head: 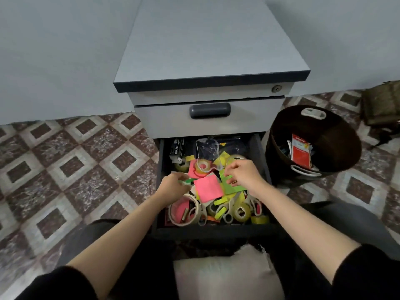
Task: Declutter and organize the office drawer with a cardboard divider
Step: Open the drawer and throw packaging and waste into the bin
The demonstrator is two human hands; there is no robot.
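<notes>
The lower drawer (160,169) of a grey cabinet stands pulled open, packed with tape rolls, sticky notes and loose paper. My left hand (173,185) is inside at the left and pinches a small green-and-white item (187,181). My right hand (242,173) reaches in at the right, its fingers curled on a green sticky note (230,187). A pink sticky note pad (208,189) lies between both hands. Several clear and masking tape rolls (241,212) fill the front. A black stapler box (177,149) and a clear plastic bag (208,148) lie at the back. No cardboard divider is in view.
A dark round bin (346,131) with packaging and paper inside stands on the patterned tile floor right of the cabinet. The upper drawer (209,118) is closed. A pale cushion (225,276) lies in front of my knees. A dark bag (381,105) sits far right.
</notes>
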